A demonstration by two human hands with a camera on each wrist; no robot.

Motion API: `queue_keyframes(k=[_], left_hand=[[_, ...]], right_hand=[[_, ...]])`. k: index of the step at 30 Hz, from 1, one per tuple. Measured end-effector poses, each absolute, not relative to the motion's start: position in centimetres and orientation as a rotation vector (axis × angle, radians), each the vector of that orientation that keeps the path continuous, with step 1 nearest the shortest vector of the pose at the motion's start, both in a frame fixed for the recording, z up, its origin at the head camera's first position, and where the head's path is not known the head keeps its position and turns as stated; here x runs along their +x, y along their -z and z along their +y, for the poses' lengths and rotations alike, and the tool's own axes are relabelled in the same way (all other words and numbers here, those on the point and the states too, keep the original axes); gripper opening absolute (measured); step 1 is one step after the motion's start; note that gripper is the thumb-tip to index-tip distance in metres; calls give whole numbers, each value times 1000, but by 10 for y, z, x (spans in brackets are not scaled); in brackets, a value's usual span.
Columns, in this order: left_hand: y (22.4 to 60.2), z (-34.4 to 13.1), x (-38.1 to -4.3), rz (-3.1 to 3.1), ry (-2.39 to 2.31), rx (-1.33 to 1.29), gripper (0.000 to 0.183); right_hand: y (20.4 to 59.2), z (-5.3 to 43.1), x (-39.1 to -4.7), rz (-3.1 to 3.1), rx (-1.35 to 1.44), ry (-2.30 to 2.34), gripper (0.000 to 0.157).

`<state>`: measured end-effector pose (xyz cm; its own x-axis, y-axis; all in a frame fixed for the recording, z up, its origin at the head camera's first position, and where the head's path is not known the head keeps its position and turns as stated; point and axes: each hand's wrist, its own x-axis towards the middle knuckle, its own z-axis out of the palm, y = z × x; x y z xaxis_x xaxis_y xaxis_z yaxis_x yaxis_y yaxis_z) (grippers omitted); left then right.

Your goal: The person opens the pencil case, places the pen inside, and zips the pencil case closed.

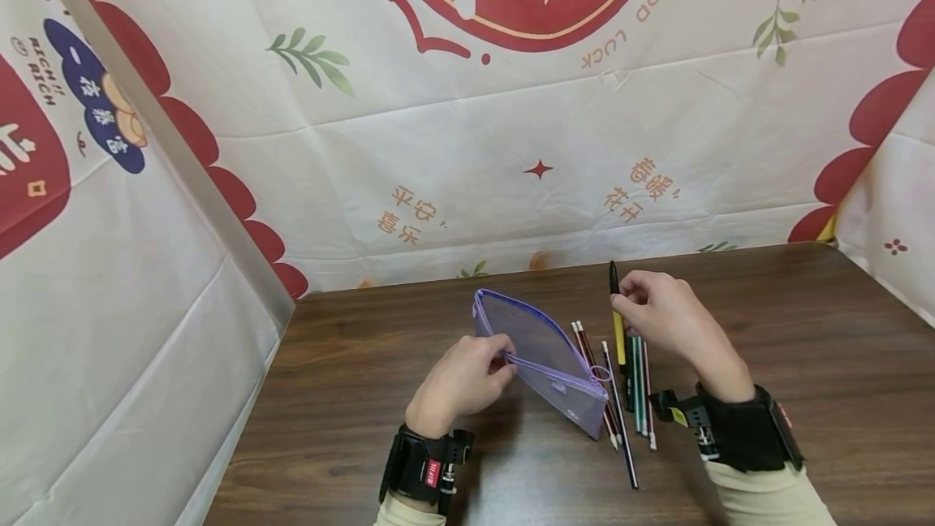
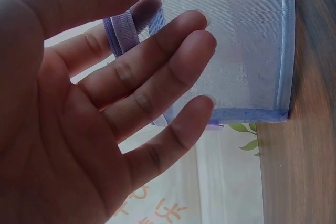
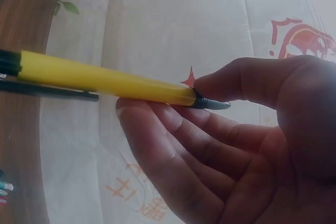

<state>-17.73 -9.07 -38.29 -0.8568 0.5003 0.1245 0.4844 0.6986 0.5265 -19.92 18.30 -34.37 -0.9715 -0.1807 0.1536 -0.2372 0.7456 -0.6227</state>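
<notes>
A purple mesh pencil pouch (image 1: 536,331) stands tilted on the table with its zip side open. My left hand (image 1: 467,374) pinches the zip edge between thumb and index finger, while the other fingers spread beside the mesh (image 2: 236,51). Raised over the back of the table, my right hand (image 1: 661,311) holds a yellow-barrelled pen (image 3: 105,80) with black ends between thumb and fingers. The pen's clipped black end points toward the table, its tapered dark end away. Several pencils (image 1: 619,420) lie right of the pouch, some partly behind it; green ones (image 1: 640,388) lie below the right hand.
The brown wood-grain table (image 1: 351,420) carries everything. Printed white cloth (image 1: 467,169) hangs behind its back edge, with more cloth on the left side (image 1: 131,307) and right side (image 1: 894,209). Black camera straps (image 1: 752,433) sit on both wrists.
</notes>
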Motion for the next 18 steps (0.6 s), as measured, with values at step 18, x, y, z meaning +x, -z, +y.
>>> queue_keyframes(k=[18], left_hand=[[382, -88, -176, 2867, -871, 840, 5]], right_hand=[[337, 178, -193, -2787, 309, -1021, 22]])
